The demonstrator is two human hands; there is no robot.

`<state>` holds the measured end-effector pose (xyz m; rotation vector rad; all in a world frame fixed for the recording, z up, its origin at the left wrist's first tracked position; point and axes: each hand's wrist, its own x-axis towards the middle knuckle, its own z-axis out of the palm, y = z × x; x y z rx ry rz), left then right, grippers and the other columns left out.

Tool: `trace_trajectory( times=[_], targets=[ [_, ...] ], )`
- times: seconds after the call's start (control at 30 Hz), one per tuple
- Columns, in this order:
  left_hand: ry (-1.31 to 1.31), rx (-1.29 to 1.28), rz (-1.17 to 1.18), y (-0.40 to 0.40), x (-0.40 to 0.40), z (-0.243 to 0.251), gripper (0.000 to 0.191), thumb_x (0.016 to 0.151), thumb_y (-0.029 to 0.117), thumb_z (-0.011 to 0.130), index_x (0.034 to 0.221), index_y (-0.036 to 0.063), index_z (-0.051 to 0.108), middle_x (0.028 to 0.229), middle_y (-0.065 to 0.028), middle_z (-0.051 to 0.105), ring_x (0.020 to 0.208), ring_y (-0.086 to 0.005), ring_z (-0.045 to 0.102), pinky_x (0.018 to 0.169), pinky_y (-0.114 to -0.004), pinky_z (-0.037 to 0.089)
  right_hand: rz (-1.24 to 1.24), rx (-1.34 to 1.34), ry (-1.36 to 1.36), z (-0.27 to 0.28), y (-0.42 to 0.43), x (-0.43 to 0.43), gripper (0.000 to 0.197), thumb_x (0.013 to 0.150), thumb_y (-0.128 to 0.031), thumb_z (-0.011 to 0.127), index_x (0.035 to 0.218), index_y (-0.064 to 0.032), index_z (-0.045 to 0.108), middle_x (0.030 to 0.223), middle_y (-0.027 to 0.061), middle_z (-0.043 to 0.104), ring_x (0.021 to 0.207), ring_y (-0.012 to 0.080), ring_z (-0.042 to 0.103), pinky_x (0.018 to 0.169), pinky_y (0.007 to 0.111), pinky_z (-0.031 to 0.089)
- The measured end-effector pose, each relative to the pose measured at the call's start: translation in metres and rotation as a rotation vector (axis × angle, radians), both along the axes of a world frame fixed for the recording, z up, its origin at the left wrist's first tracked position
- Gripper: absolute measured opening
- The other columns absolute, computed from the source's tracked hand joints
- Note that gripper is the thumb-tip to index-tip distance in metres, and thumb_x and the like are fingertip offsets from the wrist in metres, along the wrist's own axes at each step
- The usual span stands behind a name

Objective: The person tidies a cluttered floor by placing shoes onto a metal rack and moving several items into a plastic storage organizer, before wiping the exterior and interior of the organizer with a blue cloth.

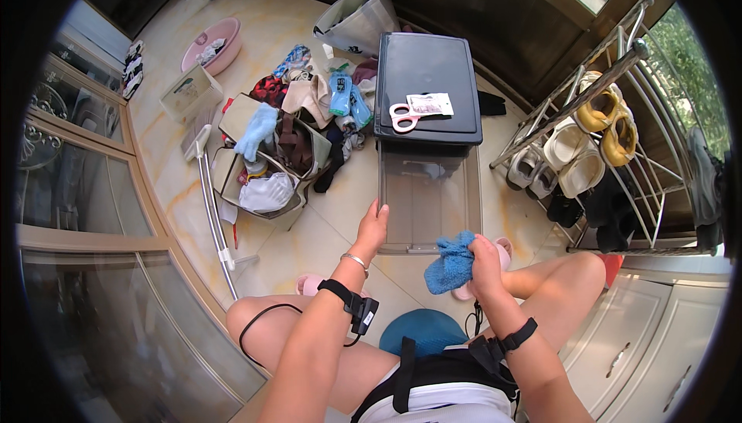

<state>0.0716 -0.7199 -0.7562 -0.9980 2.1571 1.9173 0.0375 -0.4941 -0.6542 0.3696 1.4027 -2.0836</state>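
A dark plastic drawer unit [426,69] stands on the tiled floor before me. Its see-through grey drawer [426,205] is pulled out towards me. My left hand [374,225] is at the drawer's left side wall, thumb and fingers closed about the edge. Bunched in my right hand [486,263] is a fuzzy blue cloth [449,266], held just past the drawer's front right corner. On the unit's top lie pink-handled scissors [404,119], their blades hidden under a small white packet [430,104].
Left of the unit are piled clothes and packaged items [313,95], a full fabric storage box [261,174] and a long-handled broom [211,203]. A metal shoe rack [655,214] stands right. Further off are a pink basin [223,52] and a large bag [359,23].
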Motion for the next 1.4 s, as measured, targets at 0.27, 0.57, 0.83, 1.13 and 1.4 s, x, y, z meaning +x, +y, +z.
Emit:
trace_trajectory(
  times=[0.27,0.57,0.83,1.13,1.4],
  targets=[
    [0.005,0.096,-0.058,0.002,0.034,0.007,0.047,0.093,0.027,0.034,0.134,0.0045,0.027,0.13,-0.0135,0.04,0.117,-0.0224,0.04,0.097,-0.029,0.031,1.298,0.841,0.71,-0.041,-0.118,-0.039,0.032,0.076,-0.008,0.043,0.101,-0.0096,0.062,0.102,0.0128,0.059,0.095,0.0284,0.055,0.079,0.034,0.044],
    [-0.071,0.37,-0.047,0.0,0.039,0.036,0.045,0.093,0.015,0.031,0.137,0.0201,0.023,0.126,-0.0073,0.04,0.105,-0.022,0.048,0.074,-0.039,0.053,1.946,0.832,0.776,-0.072,-0.135,-0.034,0.037,0.077,-0.01,0.046,0.111,-0.021,0.057,0.1,0.0081,0.061,0.094,0.0283,0.057,0.076,0.039,0.044],
    [0.017,0.187,0.025,0.022,0.034,0.022,0.043,0.091,0.014,0.037,0.133,0.0163,0.029,0.106,-0.0136,0.053,0.078,-0.0213,0.059,0.061,-0.033,0.056,1.951,1.094,0.857,-0.058,-0.104,-0.052,0.029,0.079,-0.014,0.048,0.105,-0.0172,0.06,0.101,0.0041,0.062,0.091,0.0251,0.059,0.076,0.038,0.047],
    [-0.025,0.692,0.068,0.0,0.048,0.029,0.046,0.094,0.026,0.032,0.136,0.0092,0.022,0.127,-0.0152,0.038,0.113,-0.0289,0.044,0.086,-0.044,0.047,1.048,0.954,0.618,-0.029,-0.087,-0.121,0.032,0.076,-0.011,0.043,0.103,-0.0136,0.062,0.1,0.011,0.06,0.084,0.0291,0.059,0.076,0.037,0.046],
    [-0.254,0.952,0.298,-0.006,0.059,0.032,0.059,0.095,0.033,0.025,0.136,0.0031,-0.004,0.129,-0.0364,0.021,0.116,-0.044,0.036,0.093,-0.046,0.041,0.613,0.968,0.993,-0.036,-0.171,-0.113,0.026,0.074,-0.009,0.048,0.094,-0.0115,0.065,0.088,0.0142,0.057,0.085,0.0315,0.055,0.074,0.039,0.045]
  ],
)
